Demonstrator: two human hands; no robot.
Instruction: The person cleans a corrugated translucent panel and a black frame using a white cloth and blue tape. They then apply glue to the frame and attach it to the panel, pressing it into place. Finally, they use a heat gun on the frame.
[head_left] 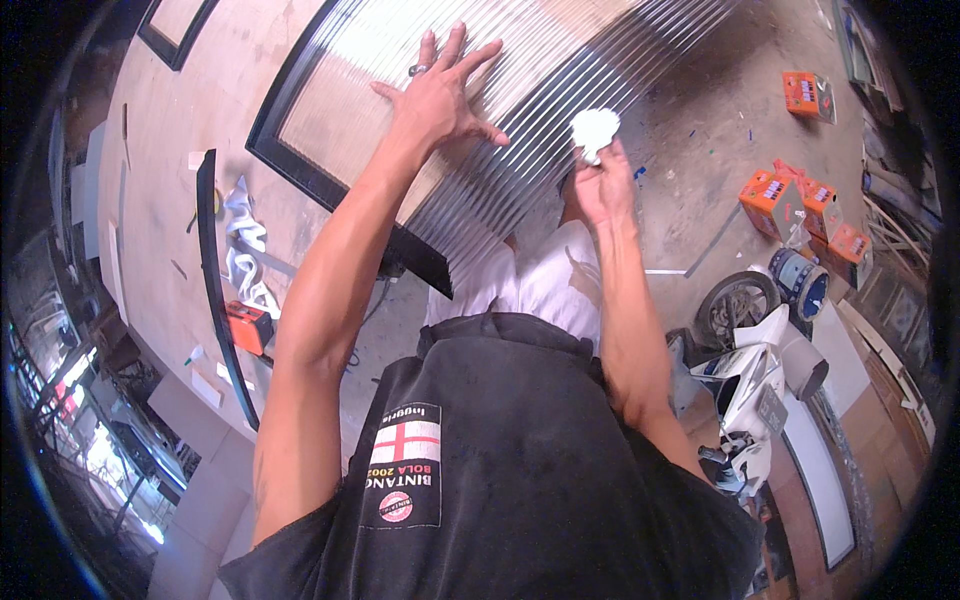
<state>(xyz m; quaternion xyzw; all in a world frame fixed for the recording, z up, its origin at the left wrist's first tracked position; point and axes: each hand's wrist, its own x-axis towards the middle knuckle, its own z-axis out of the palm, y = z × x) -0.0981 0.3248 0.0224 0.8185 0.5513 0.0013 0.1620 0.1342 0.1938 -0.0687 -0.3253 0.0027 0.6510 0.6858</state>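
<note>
A clear ribbed panel extends past the edge of a black frame on the workbench. My left hand lies on the panel with its fingers spread; a ring shows on one finger. Beside the panel's right edge, my right hand grips a crumpled white cloth or wad of tissue between thumb and fingers. Part of the fingers is hidden behind the wad.
On the wooden table at left are a curved black strip, a twisted white cloth and an orange box. Orange boxes stand on the floor at right, near a white motorbike and a blue can.
</note>
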